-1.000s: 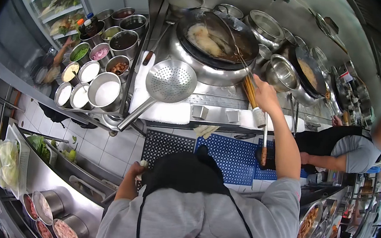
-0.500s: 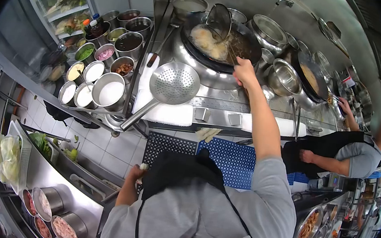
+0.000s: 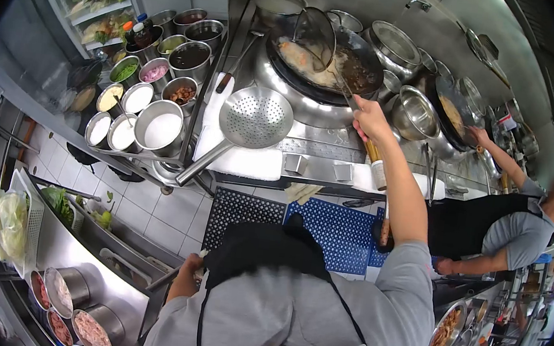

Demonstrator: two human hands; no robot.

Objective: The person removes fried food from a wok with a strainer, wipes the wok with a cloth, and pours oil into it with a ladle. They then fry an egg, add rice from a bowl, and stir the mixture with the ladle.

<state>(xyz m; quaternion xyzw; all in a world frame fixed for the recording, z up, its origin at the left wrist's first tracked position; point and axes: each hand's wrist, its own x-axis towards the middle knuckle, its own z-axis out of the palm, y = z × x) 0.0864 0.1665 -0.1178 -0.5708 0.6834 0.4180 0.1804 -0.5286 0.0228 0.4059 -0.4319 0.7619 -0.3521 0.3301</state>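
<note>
My right hand (image 3: 371, 120) is closed round the handle of a wire-mesh skimmer (image 3: 317, 39), whose basket tilts over the left part of a black wok (image 3: 373, 51). Pale, golden food (image 3: 299, 57) lies in dark, bubbling oil beneath the mesh. Below my fist a bamboo grip (image 3: 372, 154) sticks out, and a wooden handle end (image 3: 385, 230) shows lower, beside my forearm. My left hand (image 3: 189, 268) hangs low beside my apron, fingers curled round a small whitish thing that I cannot make out. A perforated metal strainer (image 3: 256, 118) lies on the stove front.
Metal pots of sauces and seasonings, including a large pot of white powder (image 3: 160, 125), stand at the left. A steel bowl (image 3: 416, 113) sits right of the wok. Another person (image 3: 488, 222) works at a second wok (image 3: 449, 110). Tubs of raw meat (image 3: 93, 333) are at lower left.
My right hand has moved back and right, exposing more of the handle. The skimmer basket has shifted slightly. The other person's upper hand has moved left to their wok; their lower hand has dropped.
</note>
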